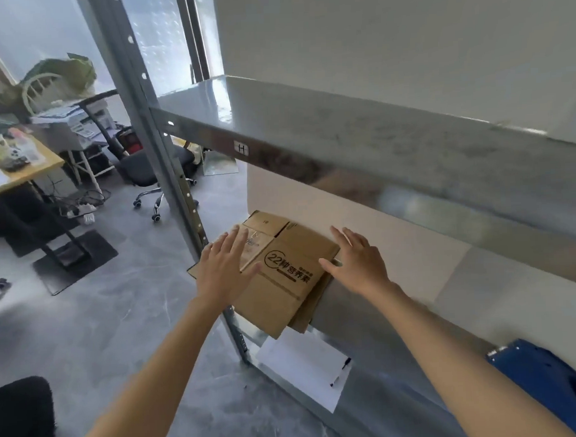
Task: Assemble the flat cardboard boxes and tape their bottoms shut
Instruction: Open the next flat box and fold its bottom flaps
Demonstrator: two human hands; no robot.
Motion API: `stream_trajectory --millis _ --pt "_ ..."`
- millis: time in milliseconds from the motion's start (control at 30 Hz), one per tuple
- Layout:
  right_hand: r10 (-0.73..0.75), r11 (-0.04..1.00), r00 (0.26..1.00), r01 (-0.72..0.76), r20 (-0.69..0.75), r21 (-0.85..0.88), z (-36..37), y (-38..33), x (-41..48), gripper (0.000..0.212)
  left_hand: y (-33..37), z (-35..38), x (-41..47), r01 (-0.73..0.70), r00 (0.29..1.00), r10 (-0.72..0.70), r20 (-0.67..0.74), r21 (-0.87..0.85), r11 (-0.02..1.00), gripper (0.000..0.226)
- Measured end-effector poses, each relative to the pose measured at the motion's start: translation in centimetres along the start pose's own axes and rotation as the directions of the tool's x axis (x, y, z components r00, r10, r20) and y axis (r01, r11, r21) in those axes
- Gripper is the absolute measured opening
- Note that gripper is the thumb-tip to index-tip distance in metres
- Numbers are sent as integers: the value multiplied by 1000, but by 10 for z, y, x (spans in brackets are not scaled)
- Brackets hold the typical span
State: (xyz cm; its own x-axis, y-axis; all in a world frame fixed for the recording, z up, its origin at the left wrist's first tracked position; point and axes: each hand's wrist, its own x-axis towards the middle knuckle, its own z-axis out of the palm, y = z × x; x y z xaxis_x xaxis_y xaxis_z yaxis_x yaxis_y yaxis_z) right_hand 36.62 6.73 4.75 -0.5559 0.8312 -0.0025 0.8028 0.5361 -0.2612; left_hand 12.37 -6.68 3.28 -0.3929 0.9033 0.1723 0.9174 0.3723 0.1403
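A stack of flat brown cardboard boxes (282,278) lies on the lower shelf (378,346) of a metal rack, at its left end, jutting out past the rack's post. The top one bears a printed round mark with "22". My left hand (224,264) lies over the stack's left edge with fingers spread and straight. My right hand (356,260) is at the stack's right edge, fingers straight, thumb touching the cardboard. Neither hand grips anything. No tape is in view.
An upper metal shelf (359,139) hangs over the stack. A white sheet with a pen (306,369) and a blue object (548,382) lie on the lower shelf. The rack post (165,151) stands left of the stack. A desk (17,170) and an office chair (146,171) stand beyond.
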Motion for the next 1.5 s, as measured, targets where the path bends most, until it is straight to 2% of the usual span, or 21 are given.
stream_trajectory --millis 200,400,600,767,933,1067,1200,1400,1500 --pt "226 974 974 -227 16 24 33 -27 2 79 -47 23 63 -188 976 185 114 15 982 83" --pt "379 923 923 -382 63 49 65 -68 -6 79 -84 49 96 -279 917 285 278 -60 958 89" --pt "491 869 868 -495 75 29 84 -86 -11 78 -97 74 114 -184 886 234 400 -159 970 99" --pt "534 830 837 -546 118 116 92 -93 -5 80 -103 88 126 -69 868 175 464 -236 969 108" --pt "549 805 830 -557 102 204 95 -101 -2 82 -105 87 123 -20 879 182 440 -348 937 109" --pt "565 754 825 -529 28 390 86 -108 -6 82 -101 66 116 21 879 188 438 -430 903 116" --pt "579 700 813 -458 -59 548 67 -111 -12 83 -92 34 108 43 893 224 390 -571 820 115" --pt "609 685 755 -347 -243 640 25 -104 -37 88 -58 -10 95 -20 900 336 277 -744 668 109" --pt "611 685 732 -297 -302 666 8 -88 -57 95 -30 -21 85 -77 887 400 230 -781 620 95"
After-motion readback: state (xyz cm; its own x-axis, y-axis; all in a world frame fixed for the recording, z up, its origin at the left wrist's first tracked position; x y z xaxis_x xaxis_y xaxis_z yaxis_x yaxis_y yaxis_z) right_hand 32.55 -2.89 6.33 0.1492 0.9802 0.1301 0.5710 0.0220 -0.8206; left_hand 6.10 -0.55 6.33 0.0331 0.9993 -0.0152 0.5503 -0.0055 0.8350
